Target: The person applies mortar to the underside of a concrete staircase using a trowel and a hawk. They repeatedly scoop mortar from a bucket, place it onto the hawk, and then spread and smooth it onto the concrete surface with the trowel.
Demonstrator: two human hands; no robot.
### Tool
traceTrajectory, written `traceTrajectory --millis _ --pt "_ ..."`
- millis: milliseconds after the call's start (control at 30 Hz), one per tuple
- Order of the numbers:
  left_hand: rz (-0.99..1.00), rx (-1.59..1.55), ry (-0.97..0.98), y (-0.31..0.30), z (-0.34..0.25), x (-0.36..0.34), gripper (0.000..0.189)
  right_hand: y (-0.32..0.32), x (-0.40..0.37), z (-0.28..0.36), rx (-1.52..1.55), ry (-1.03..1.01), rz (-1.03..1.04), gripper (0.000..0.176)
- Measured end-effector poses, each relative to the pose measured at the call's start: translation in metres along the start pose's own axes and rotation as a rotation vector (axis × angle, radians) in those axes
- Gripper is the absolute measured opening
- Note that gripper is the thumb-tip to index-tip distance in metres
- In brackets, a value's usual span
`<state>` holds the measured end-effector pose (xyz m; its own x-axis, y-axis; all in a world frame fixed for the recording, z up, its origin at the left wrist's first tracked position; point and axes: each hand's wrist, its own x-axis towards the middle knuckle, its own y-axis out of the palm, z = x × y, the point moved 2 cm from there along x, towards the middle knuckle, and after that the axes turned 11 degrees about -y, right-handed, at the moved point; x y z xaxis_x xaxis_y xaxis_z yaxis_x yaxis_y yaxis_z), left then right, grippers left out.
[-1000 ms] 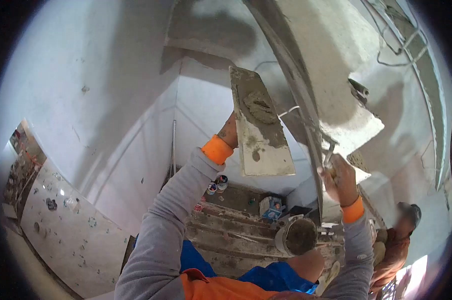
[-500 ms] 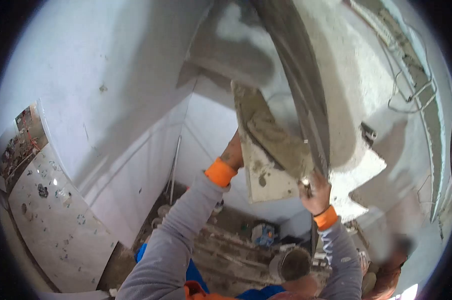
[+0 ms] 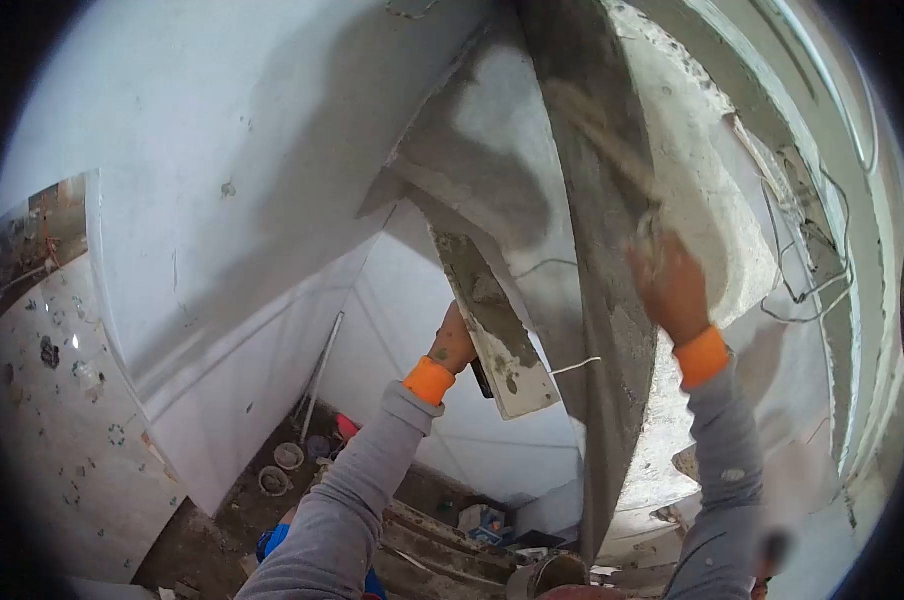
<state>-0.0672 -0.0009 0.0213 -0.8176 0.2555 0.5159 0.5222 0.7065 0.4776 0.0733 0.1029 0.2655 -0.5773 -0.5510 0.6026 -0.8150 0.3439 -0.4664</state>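
Note:
My left hand (image 3: pixel 454 338) is closed behind a plasterer's hawk (image 3: pixel 524 393), a pale board smeared with wet grey mortar (image 3: pixel 484 290). Its fingers are mostly hidden by the board. My right hand (image 3: pixel 669 285), raised higher, is wrapped round the handle of a trowel (image 3: pixel 612 143). Motion blurs the trowel's long blade, which lies over the grey plastered strip (image 3: pixel 607 230) running from top to bottom. Both forearms wear grey sleeves with orange cuffs.
A bent wire loop (image 3: pixel 822 290) sticks out on the right, and a white cable end (image 3: pixel 577 366) pokes out near the hawk. Below are buckets (image 3: pixel 274 481), planks (image 3: pixel 442 550) and a larger bucket (image 3: pixel 560 572). A spattered board (image 3: pixel 82 420) leans at left.
My right hand has lifted the trowel off the hawk and up onto the plastered strip. Less mortar shows on the hawk, which has shifted slightly left and tilted. The view has shifted too.

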Motion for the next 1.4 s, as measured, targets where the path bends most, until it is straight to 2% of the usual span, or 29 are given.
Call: traceTrajectory --millis 67,167,267,367,467,533,667,767,867,967,1000,1100,1133,1233,1267,1333,1400 --pt "0.004 -0.097 -0.056 -0.006 -0.005 -0.001 0.030 -0.010 0.042 -0.002 -0.055 -0.036 -0.039 0.048" --pt "-0.077 0.061 0.092 -0.016 -0.019 -0.003 0.030 -0.017 0.093 -0.014 -0.120 -0.080 -0.100 0.049" --pt "-0.034 0.003 0.088 -0.029 -0.020 0.001 0.029 -0.030 0.127 -0.008 -0.191 -0.098 -0.103 0.050" --pt "0.002 -0.036 0.058 -0.038 -0.003 0.010 0.028 -0.039 0.161 -0.016 -0.252 -0.039 0.014 0.051" --pt "-0.104 0.037 0.067 -0.032 -0.034 -0.007 0.031 -0.048 0.200 -0.051 -0.241 -0.040 -0.052 0.049" --pt "-0.087 0.014 0.091 -0.034 -0.024 -0.001 0.033 -0.059 0.213 -0.059 -0.283 -0.010 -0.110 0.047" --pt "-0.118 0.101 0.092 -0.028 -0.035 -0.010 0.036 -0.057 0.209 -0.066 -0.359 0.056 -0.057 0.047" --pt "-0.109 0.087 0.172 -0.029 -0.029 -0.004 0.035 -0.067 0.195 -0.061 -0.348 0.028 -0.039 0.051" --pt "-0.037 -0.154 0.122 -0.036 -0.029 0.001 0.035 -0.073 0.175 -0.062 -0.333 -0.032 -0.076 0.048" --pt "-0.082 -0.051 0.079 -0.045 -0.057 -0.011 0.034 -0.075 0.151 -0.053 -0.299 0.020 -0.135 0.046" --pt "-0.133 0.263 0.176 -0.052 -0.057 -0.010 0.036 -0.078 0.142 -0.043 -0.274 0.069 -0.124 0.046" --pt "-0.122 0.039 0.206 -0.066 -0.040 -0.001 0.039 -0.073 0.133 -0.033 -0.258 0.091 -0.158 0.045" --pt "-0.144 0.277 0.325 -0.070 -0.048 -0.006 0.042 -0.070 0.131 -0.032 -0.263 0.078 -0.180 0.045" --pt "-0.082 0.172 0.139 -0.076 -0.047 -0.001 0.043 -0.057 0.156 -0.038 -0.354 -0.052 -0.073 0.045" --pt "-0.052 -0.291 -0.073 -0.073 -0.046 -0.003 0.042 -0.057 0.166 -0.040 -0.363 0.015 -0.045 0.045" --pt "-0.079 -0.127 0.000 -0.067 -0.057 -0.009 0.043 -0.065 0.183 -0.038 -0.378 0.148 0.004 0.044" --pt "-0.116 0.091 0.117 -0.066 -0.060 -0.015 0.044 -0.074 0.176 -0.052 -0.310 0.017 -0.091 0.044"
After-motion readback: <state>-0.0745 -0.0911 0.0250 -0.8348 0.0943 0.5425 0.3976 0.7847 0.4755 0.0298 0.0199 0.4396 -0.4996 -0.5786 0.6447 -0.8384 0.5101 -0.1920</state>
